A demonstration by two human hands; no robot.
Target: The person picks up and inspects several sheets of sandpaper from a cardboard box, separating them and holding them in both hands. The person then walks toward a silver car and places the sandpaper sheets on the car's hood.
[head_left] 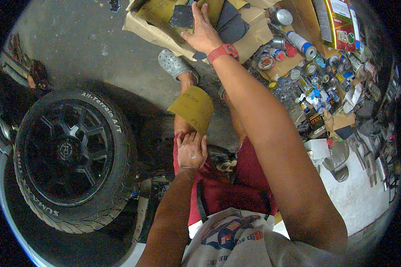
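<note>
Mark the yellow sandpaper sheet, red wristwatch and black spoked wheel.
Yellow sandpaper sheet (194, 106): head view, middle of its curved face.
Red wristwatch (221, 52): head view, strap.
Black spoked wheel (66, 150): head view, center hub.

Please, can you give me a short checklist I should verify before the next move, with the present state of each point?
1. Left hand holds the yellow sheet: ok, at its lower end.
2. Right hand is over the brown cardboard with its sheets: ok.
3. Right hand touches the dark sheet beside it: cannot tell.
4. Both hands are apart from the wheel at left: ok.
5. Area at right is tidy: not ok, cans and bottles lie jumbled there.
</note>
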